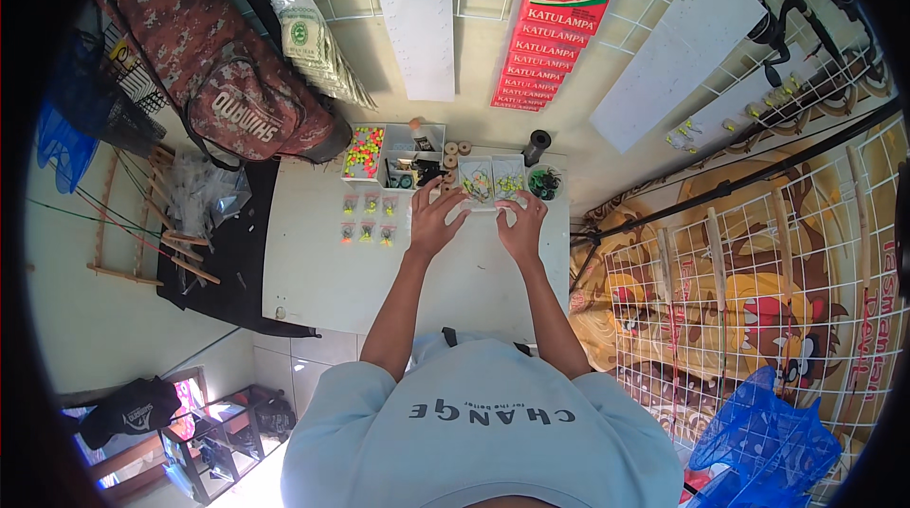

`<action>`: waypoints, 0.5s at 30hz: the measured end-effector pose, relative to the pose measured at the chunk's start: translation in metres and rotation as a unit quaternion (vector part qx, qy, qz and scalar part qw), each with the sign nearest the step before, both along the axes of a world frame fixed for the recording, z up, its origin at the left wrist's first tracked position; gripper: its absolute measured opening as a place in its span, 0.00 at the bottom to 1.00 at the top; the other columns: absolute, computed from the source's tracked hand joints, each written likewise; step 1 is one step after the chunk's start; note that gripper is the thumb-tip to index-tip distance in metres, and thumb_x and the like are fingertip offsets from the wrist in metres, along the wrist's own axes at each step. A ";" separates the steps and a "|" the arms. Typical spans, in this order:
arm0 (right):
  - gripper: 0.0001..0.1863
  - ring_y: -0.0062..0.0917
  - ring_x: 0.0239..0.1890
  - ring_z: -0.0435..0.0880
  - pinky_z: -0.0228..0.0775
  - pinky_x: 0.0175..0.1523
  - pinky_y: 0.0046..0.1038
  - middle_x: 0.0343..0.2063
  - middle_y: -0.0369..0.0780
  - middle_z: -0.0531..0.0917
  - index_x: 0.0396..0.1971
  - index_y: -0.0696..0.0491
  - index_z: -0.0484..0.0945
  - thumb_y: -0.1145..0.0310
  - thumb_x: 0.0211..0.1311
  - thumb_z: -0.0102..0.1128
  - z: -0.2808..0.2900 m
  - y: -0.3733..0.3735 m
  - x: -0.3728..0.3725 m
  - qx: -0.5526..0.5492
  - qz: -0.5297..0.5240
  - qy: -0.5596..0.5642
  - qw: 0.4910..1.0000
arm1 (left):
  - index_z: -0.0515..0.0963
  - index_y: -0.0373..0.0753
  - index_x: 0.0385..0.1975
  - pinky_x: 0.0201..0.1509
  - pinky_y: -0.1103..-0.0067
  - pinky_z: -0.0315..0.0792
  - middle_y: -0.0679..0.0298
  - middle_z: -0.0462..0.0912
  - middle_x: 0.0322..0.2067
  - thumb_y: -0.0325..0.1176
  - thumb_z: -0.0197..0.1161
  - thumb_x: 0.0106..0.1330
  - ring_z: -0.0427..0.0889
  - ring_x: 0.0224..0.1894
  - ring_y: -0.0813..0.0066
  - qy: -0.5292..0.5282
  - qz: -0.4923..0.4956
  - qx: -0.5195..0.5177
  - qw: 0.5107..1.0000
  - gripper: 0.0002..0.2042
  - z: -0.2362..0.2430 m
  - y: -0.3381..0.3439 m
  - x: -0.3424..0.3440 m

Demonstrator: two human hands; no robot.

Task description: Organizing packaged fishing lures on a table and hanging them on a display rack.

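At the back of the white table [332, 276], my left hand [436, 219] has curled fingers at the front-left corner of a white divided tray [489, 205] with small hooked lures in both compartments. My right hand [520, 222] grips its front-right corner, thumb at the front edge. To the left are a white organizer [384, 153] with bright beads and dark parts, stacked wooden spools [450, 150] and several small bags of lures [366, 219]. A round tub of dark green pieces [544, 184] sits right of the tray, below a dark cylinder [538, 144].
A camouflage bag [227, 91] and wooden racks [190, 247] line the left, with a dark mat [209, 290] beside the table. Wire grids [739, 281] and blue netting [758, 432] fill the right. Hanging packets [540, 34] and white cards [417, 34] are on the back wall.
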State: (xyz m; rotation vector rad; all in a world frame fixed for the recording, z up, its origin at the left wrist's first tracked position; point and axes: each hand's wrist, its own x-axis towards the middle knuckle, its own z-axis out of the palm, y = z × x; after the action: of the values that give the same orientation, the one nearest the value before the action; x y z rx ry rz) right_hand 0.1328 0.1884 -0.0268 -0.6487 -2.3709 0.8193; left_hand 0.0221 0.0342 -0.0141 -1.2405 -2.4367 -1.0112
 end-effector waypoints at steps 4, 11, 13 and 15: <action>0.07 0.44 0.58 0.58 0.53 0.63 0.41 0.52 0.43 0.69 0.28 0.45 0.84 0.70 0.46 0.63 -0.013 0.008 -0.012 0.047 0.005 -0.038 0.998 | 0.81 0.51 0.40 0.65 0.61 0.53 0.70 0.69 0.58 0.40 0.69 0.53 0.52 0.67 0.57 0.001 0.008 -0.031 1.000 0.14 -0.003 0.001 -0.003; 0.04 0.48 0.63 0.54 0.49 0.66 0.43 0.57 0.43 0.67 0.25 0.46 0.85 0.69 0.46 0.65 -0.037 0.016 -0.047 0.100 0.008 -0.107 0.989 | 0.82 0.49 0.38 0.70 0.55 0.41 0.65 0.61 0.64 0.42 0.67 0.53 0.44 0.70 0.53 0.012 0.001 -0.051 0.999 0.13 -0.012 0.006 -0.015; 0.05 0.49 0.63 0.54 0.49 0.66 0.45 0.56 0.43 0.67 0.25 0.46 0.86 0.69 0.46 0.65 -0.043 0.016 -0.057 0.129 0.017 -0.146 0.981 | 0.82 0.49 0.38 0.71 0.54 0.38 0.64 0.59 0.65 0.43 0.67 0.54 0.41 0.71 0.52 0.014 0.000 -0.062 0.998 0.13 -0.014 0.006 -0.020; 0.04 0.48 0.63 0.54 0.49 0.66 0.46 0.57 0.43 0.66 0.25 0.48 0.85 0.70 0.46 0.65 -0.048 0.015 -0.067 0.125 0.018 -0.145 0.981 | 0.82 0.49 0.38 0.71 0.53 0.37 0.64 0.59 0.65 0.42 0.67 0.54 0.41 0.71 0.52 0.013 0.004 -0.058 0.998 0.13 -0.016 0.007 -0.023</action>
State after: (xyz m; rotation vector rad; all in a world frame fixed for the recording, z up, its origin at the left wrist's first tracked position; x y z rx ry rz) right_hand 0.0654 0.2038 -0.0744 -0.6586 -2.6968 0.4507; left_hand -0.0014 0.0410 -0.0304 -1.2695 -2.5101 -0.8557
